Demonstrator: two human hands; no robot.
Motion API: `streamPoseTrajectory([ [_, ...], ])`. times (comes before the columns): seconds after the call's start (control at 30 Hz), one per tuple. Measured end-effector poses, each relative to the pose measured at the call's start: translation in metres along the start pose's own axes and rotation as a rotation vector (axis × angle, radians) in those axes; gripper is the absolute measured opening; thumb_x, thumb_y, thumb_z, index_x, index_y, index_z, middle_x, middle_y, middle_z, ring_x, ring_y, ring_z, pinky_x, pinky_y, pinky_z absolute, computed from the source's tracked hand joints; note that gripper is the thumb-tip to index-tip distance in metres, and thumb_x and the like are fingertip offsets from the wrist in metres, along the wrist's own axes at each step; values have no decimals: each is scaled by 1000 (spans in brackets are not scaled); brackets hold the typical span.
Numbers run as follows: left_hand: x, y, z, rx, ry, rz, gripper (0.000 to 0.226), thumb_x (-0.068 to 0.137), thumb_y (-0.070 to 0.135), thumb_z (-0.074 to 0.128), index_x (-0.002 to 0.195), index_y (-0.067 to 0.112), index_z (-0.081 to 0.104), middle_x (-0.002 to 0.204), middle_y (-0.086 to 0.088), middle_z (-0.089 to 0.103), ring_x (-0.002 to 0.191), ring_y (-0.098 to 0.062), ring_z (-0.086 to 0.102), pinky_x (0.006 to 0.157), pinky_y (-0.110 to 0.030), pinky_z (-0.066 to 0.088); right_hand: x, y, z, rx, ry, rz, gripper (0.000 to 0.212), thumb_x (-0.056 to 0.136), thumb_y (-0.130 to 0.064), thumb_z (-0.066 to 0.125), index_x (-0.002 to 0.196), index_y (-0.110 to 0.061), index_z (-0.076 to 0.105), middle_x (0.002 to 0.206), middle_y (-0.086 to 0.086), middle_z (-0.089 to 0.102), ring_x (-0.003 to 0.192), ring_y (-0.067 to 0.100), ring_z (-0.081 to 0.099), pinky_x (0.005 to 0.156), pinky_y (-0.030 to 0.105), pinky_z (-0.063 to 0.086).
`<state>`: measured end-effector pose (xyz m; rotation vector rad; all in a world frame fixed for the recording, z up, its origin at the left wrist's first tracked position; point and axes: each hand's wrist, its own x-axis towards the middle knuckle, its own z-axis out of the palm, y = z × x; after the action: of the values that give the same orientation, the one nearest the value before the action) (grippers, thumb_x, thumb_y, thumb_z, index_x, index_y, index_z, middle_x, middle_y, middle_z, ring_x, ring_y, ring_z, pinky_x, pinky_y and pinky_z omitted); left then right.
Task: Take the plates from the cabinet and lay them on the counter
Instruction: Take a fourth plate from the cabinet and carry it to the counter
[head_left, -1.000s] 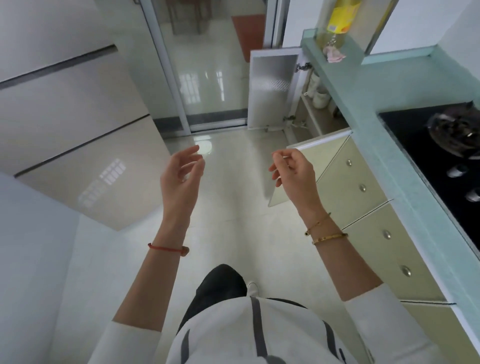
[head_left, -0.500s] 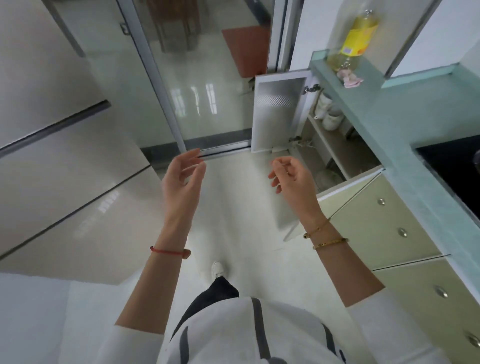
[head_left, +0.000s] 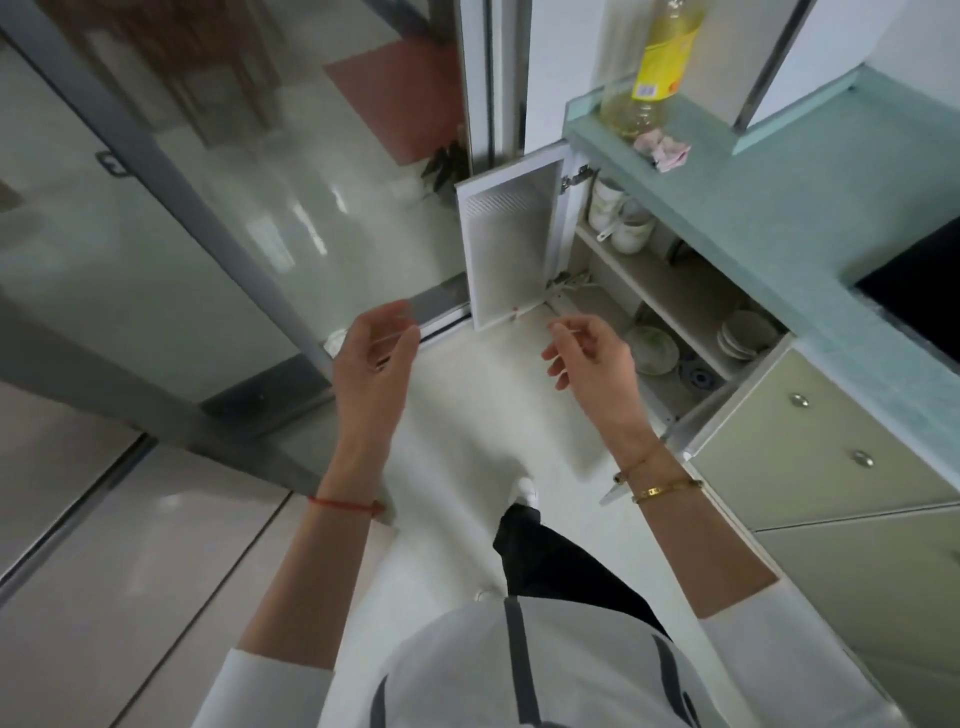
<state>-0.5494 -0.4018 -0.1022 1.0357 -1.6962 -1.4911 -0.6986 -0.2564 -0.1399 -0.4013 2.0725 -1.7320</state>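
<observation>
A person's left hand (head_left: 376, 358) and right hand (head_left: 592, 358) were raised over the floor, fingers loosely curled, holding nothing. Just beyond the right hand, an open cabinet (head_left: 670, 291) held pale plates (head_left: 652, 349) on its shelves, under the green counter (head_left: 769, 208). The plates looked hard, smooth and breakable. Gripping a stack by opposite rims with both hands seemed safest.

Access to the cabinet (head_left: 597, 306) is from the floor (head_left: 467, 415) side, through the gap between its two open doors. The far door (head_left: 511, 249) stands swung outward. The near door (head_left: 691, 423) projects edge-on close to the right grip (head_left: 592, 358). The surface (head_left: 753, 208) overhangs the shelf (head_left: 660, 286) and blocks entry from above. Cups (head_left: 623, 223) fill the shelf's far end and stacked plates (head_left: 748, 335) its near end, with bare shelf between them.
</observation>
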Motion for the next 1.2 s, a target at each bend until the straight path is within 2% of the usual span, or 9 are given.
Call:
streamPoseTrajectory([
  [0.23,121,3,63,30,-123,22,28,93,6,65,120,9,67,103,-4,67,94,-15,65,101,-46,53,114,-9,14,22,103,0,7,96,-19,57,96,-16,63,73,0,68,59,11,60,54,25,49],
  [0.37,191,14,110,38,-194,19,26,93,6,65,119,9,67,105,-7,68,94,-15,65,99,-42,55,187,-18,11,16,150,23,13,97,-20,57,102,-10,63,78,5,68,62,13,60,56,27,49],
  [0.5,253,24,159,62,-259,48,20,93,9,67,111,15,69,100,-2,68,89,-14,63,89,-37,55,251,-28,-1,-8,222,46,20,97,-21,57,108,-5,63,82,7,69,64,14,61,58,28,51],
  [0.57,281,26,181,62,-313,37,21,92,11,67,113,15,70,103,-3,70,93,-16,65,91,-34,56,275,-32,-9,-11,272,50,20,97,-22,57,108,-6,63,83,7,70,64,13,62,60,28,53],
  [0.7,332,27,227,32,-422,27,22,91,16,68,112,22,72,103,4,71,98,-10,67,101,-46,54,316,-34,-23,2,368,73,21,97,-24,58,108,-7,63,84,7,70,65,11,63,61,26,53],
  [0.8,365,26,259,19,-555,26,21,90,21,68,110,28,72,101,8,71,101,-10,68,102,-47,53,343,-31,-29,33,470,117,19,96,-25,58,104,-9,64,80,4,70,63,11,62,59,28,52],
  [0.97,414,18,305,40,-825,59,24,90,24,69,114,25,70,109,-1,71,103,-15,68,99,-43,55,367,-17,-32,61,651,167,12,97,-25,57,101,-15,64,78,0,70,61,6,62,59,26,52],
  [1.13,449,13,353,96,-1008,70,21,92,21,68,113,20,72,92,8,65,88,-4,64,89,-28,54,381,-7,-26,108,890,244,17,97,-22,57,102,-8,64,72,-3,68,59,7,60,58,26,51],
  [1.2,456,10,369,118,-1085,77,20,93,21,69,113,19,71,95,9,67,89,-2,65,85,-21,52,384,-3,-23,127,956,264,18,97,-22,57,102,-6,64,73,1,69,61,9,61,58,26,51],
])
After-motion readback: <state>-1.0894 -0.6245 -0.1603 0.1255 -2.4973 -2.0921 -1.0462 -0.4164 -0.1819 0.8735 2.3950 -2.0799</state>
